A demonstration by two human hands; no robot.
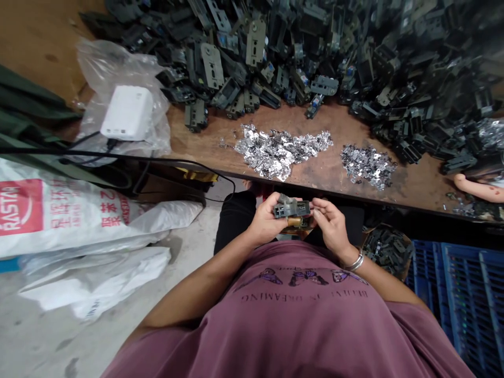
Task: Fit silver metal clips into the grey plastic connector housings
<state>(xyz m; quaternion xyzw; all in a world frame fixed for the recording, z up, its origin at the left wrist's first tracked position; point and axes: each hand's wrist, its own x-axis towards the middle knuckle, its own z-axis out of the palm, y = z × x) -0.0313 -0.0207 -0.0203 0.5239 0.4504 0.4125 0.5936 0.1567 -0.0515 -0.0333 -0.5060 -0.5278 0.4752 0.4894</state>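
Note:
My left hand (266, 220) is wrapped round one end of a dark grey plastic housing (292, 209) with small rectangular openings, held over my lap just below the table edge. At the housing's right end, my right hand (333, 224) has its thumb and fingers pinched together; whatever lies between the fingertips is too small to tell. On the table ahead lie a heap of small shiny metal pieces (279, 152) and a smaller heap of metal pieces (368, 165).
A large pile of similar dark housings (283, 58) covers the back of the wooden table (189, 149). At left are a white box (128, 113) on clear plastic, a black cable (169, 158) and white sacks (79, 205). Blue crates (472, 294) and a container of dark parts (388, 249) stand at right.

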